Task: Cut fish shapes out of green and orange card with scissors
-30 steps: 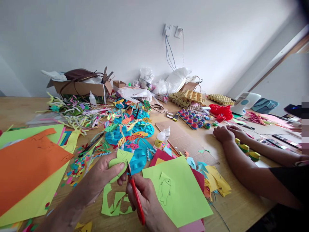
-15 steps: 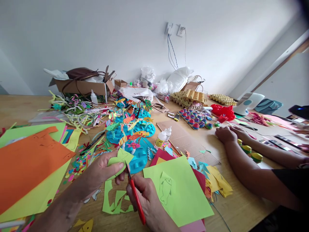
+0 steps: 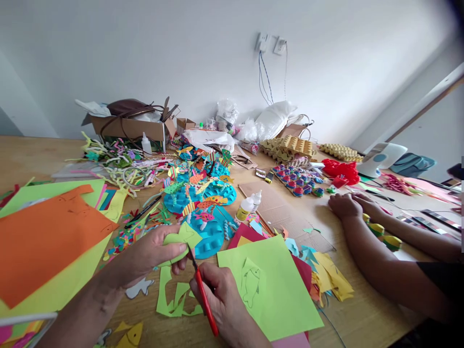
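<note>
Head view, read from left to right. At far left an orange sheet (image 3: pixel 43 241) overlies yellow-green paper on the wooden table (image 3: pixel 362 319). Behind it lie pipe cleaners (image 3: pixel 116 166) and a cardboard box (image 3: pixel 126 128) against the wall. Near centre, the left hand (image 3: pixel 152 253) pinches a green paper cutout (image 3: pixel 181 239) between thumb and curled fingers, holding it raised just above the green offcuts (image 3: pixel 174 302) lying on the table. Beyond the cutout stands a blue foam display (image 3: pixel 203 203) stuck with paper fish, and two glue bottles (image 3: pixel 248 205) stand to its right. The right hand (image 3: pixel 221 299) is closed around the handles of the red scissors (image 3: pixel 203 295), whose blades point up and away to meet the lower right edge of the cutout. Just right of that hand lies a green sheet (image 3: pixel 271 285) bearing a pencilled fish outline (image 3: pixel 251 285), on top of red paper. Painted egg trays (image 3: pixel 297 179) sit farther back. At right, another person's two hands (image 3: pixel 350 205) rest on the table, well apart from the cutting.

For a clean cut at this stage, it seems best that the left hand turn the paper into the blades while the scissors stay nearly fixed, with short snips near the pivot and fingertips kept clear of the cutting line.
</note>
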{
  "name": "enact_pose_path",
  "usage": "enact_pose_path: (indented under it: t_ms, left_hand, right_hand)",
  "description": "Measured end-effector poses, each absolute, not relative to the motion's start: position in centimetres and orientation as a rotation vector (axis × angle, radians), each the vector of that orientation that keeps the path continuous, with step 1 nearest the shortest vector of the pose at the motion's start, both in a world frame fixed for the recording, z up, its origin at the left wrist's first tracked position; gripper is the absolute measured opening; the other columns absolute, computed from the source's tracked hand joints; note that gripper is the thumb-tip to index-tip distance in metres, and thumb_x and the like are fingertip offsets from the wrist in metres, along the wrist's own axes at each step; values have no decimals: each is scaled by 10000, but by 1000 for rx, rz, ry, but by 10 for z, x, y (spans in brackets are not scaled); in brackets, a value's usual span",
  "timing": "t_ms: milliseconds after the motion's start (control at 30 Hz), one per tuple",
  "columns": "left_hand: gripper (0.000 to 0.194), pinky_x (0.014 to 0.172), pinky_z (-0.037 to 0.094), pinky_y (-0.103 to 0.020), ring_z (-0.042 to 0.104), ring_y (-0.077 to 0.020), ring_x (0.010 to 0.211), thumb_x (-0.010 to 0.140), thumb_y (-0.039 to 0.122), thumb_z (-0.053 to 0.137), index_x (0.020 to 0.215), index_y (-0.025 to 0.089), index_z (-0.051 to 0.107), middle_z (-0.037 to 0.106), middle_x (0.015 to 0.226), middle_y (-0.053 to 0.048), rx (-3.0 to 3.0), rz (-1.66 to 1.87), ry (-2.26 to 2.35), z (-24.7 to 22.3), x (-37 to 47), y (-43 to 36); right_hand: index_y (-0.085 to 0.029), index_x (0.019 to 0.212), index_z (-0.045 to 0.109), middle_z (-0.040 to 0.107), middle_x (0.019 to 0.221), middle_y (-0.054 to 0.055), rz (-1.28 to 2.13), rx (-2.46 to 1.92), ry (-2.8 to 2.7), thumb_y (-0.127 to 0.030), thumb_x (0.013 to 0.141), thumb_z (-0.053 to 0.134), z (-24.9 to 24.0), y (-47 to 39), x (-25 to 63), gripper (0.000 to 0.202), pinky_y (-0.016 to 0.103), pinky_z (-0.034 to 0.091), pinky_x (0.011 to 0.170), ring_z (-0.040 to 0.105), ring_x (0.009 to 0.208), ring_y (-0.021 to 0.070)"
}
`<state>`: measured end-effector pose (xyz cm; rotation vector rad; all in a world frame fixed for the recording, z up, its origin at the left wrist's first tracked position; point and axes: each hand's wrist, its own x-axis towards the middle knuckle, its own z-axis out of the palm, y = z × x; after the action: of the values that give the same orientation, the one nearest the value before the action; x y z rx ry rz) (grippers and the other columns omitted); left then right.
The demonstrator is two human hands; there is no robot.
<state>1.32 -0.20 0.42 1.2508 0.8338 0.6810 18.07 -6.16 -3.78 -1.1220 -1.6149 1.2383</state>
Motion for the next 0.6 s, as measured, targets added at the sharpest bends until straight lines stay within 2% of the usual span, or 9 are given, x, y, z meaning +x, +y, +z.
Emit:
enact_pose_path:
  t_ms: [200, 600]
  left_hand:
    - [123, 526, 450, -231, 545, -153, 554, 695, 282, 648, 729, 171, 686, 630, 598, -13, 1239, 622, 878, 8, 11, -1]
    - [130, 568, 440, -220, 530, -139, 594, 783, 273, 579, 795, 184, 672, 618, 678, 5, 1386, 569, 858, 0, 0, 6]
  right_hand:
    - [-185, 593, 362, 315, 562, -56, 1237, -1144, -1652, -252, 845, 488, -40, -62, 182, 290, 203, 220, 456, 274, 532, 82]
    - [-188, 585, 335, 316, 549, -63, 1162, -1162, -1710, -210, 855, 481, -45, -60, 184, 307, 209, 216, 466, 278, 525, 79]
